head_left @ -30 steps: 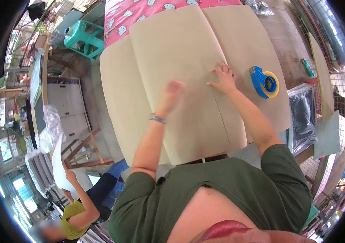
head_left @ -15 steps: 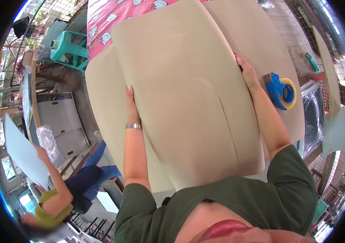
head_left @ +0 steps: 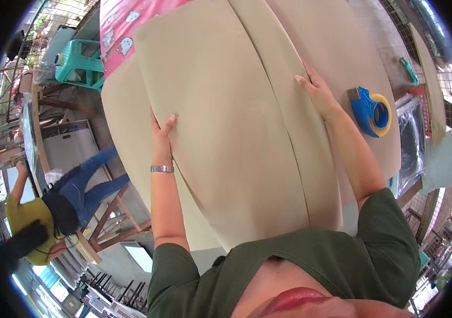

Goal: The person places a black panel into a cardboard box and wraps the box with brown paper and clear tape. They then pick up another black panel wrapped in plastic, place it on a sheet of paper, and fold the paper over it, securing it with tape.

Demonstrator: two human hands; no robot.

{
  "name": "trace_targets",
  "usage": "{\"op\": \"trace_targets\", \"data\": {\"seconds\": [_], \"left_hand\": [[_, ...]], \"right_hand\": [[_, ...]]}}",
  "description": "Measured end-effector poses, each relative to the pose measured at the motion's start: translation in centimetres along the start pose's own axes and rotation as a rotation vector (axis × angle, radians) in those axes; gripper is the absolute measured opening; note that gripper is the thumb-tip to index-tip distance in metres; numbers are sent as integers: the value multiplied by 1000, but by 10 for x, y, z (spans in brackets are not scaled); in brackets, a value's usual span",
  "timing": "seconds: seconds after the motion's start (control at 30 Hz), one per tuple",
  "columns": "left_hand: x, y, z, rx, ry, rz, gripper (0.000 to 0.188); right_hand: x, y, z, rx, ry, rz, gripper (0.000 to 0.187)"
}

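Note:
A large tan sheet of paper or thin board lies in front of me, with a dark line running lengthwise along its right part, where a fold or an overlapping edge shows. My left hand grips its left edge, thumb on top and the other fingers mostly hidden. On the opposite edge, my right hand holds it the same way, its fingers partly tucked under. More tan sheeting spreads beneath, on both sides. To the right of my right forearm, a blue tape dispenser with a yellowish roll rests on that lower layer.
A pink patterned cloth shows at the far left. Beyond it stands a green plastic stool. A co-worker in a yellow-green top and jeans is at the left. Plastic-wrapped dark material lies at the right.
The top sheet's lengthwise line now reaches its far edge. My left hand has moved slightly left, and my right thumb now lies over the edge. The co-worker has turned and shifted, the pale panel mostly out of sight.

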State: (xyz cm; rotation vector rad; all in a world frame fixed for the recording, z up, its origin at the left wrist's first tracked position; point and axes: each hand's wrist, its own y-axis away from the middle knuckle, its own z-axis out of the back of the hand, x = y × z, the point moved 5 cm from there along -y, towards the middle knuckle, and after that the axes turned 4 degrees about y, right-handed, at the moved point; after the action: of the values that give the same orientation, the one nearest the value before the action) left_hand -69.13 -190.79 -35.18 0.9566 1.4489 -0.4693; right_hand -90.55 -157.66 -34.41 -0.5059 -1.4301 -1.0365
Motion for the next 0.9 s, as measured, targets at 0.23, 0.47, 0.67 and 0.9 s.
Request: {"op": "trace_targets", "data": {"seconds": [0.23, 0.47, 0.67, 0.9], "left_hand": [[11, -8, 0, 5, -258, -54, 73], [18, -9, 1, -32, -875, -290, 69], [21, -5, -15, -116, -1120, -260, 70], [22, 4, -64, -281, -1463, -215, 91]], "right_hand": [[-27, 4, -3, -171, 670, 51, 62], [-13, 16, -20, -364, 1141, 148, 66], [5, 2, -50, -28, 1465, 316, 68], [26, -17, -94, 253, 1619, 483, 68]]}}
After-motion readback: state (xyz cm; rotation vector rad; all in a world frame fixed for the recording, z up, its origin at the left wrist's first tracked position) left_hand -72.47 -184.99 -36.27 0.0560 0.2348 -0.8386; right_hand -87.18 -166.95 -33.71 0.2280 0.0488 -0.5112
